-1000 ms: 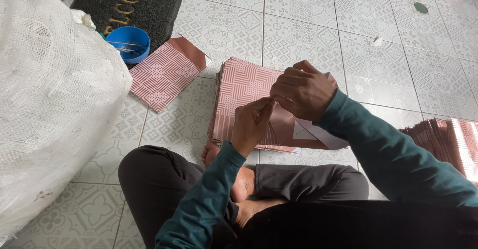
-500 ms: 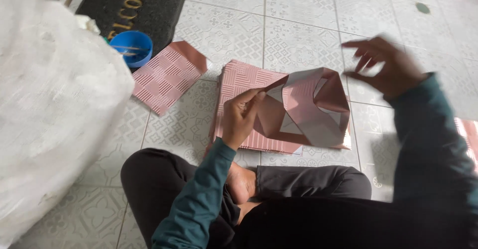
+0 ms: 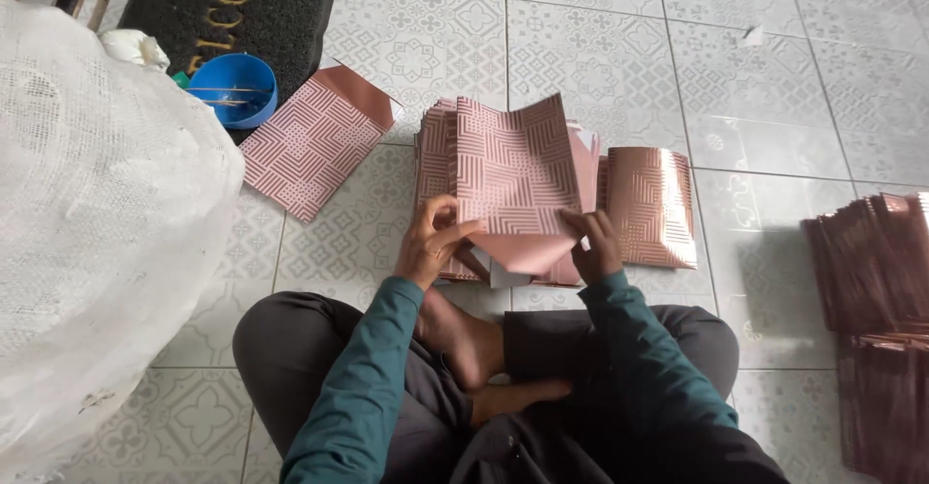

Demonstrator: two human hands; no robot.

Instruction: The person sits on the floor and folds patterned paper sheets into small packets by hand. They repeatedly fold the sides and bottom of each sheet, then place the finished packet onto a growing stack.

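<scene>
I sit cross-legged on a tiled floor. My left hand (image 3: pixel 434 242) and my right hand (image 3: pixel 595 242) pinch the lower edge of a pink patterned paper piece (image 3: pixel 513 179), which stands lifted and curved above a stack of pink patterned sheets (image 3: pixel 437 140) in front of my feet. A shiny folded pink bag (image 3: pixel 650 203) lies to the right of the stack, apart from my right hand.
One flat pink sheet (image 3: pixel 314 140) lies at the left beside a blue bowl (image 3: pixel 232 87) holding thin sticks. A large white woven sack (image 3: pixel 87 242) fills the left side. Piles of shiny pink bags (image 3: pixel 881 290) sit at the right. A dark doormat (image 3: pixel 242 10) lies behind.
My right hand let go of the folded bag, which now lies at the right. Both hands have come together on a fresh patterned piece lifted from the stack.
</scene>
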